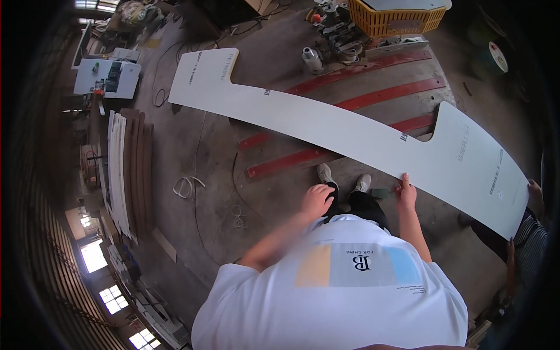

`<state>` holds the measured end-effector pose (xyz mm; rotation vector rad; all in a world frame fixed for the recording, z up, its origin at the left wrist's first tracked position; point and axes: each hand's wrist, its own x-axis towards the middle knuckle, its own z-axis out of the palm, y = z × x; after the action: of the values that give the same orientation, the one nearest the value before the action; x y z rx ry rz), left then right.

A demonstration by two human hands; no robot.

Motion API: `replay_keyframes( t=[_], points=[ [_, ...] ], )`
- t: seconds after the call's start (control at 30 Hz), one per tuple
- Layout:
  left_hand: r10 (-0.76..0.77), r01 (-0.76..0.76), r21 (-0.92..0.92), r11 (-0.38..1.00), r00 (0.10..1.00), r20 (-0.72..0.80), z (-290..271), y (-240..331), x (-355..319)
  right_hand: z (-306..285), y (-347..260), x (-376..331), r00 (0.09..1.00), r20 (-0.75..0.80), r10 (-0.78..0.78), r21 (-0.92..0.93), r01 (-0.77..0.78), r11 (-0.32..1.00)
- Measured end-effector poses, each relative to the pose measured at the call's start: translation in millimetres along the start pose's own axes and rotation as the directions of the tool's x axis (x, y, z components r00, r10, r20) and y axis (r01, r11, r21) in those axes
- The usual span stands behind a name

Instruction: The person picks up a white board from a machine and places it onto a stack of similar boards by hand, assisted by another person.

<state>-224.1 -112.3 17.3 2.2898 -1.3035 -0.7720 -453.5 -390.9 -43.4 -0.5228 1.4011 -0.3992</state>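
Note:
A large white panel (332, 119), cut in a U shape with a wide block at each end, stretches across the view in front of me. My right hand (406, 192) grips its near edge, right of the middle, with a finger on the top face. My left hand (318, 200) is apart from the panel, held low before my body with loosely bent fingers and nothing visible in it. At the far right, a co-worker's hands (533, 188) hold the panel's right end; the striped sleeve beside them is partly in shadow.
Red strips (373, 99) lie under the panel. A yellow basket (396, 22) and metal tools (344, 38) stand beyond it. Stacked boards (119, 175) line the left. Cables and a white cord loop (188, 186) lie on the concrete floor (216, 192).

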Motion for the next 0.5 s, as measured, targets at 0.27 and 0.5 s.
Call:
replay_keyframes(
  t=[0.27, 0.5],
  points=[
    [-0.064, 0.043, -0.098, 0.994, 0.972, -0.226, -24, -31, 8, -110, -6, 34, 0.982, -0.154, -0.105, 0.065, 0.116, 0.991],
    [-0.263, 0.14, -0.269, 0.953, 0.825, -0.501, -150, -139, 63, -94, 5, 24, 0.831, -0.549, -0.087, 0.377, 0.339, 0.862]
  ],
)
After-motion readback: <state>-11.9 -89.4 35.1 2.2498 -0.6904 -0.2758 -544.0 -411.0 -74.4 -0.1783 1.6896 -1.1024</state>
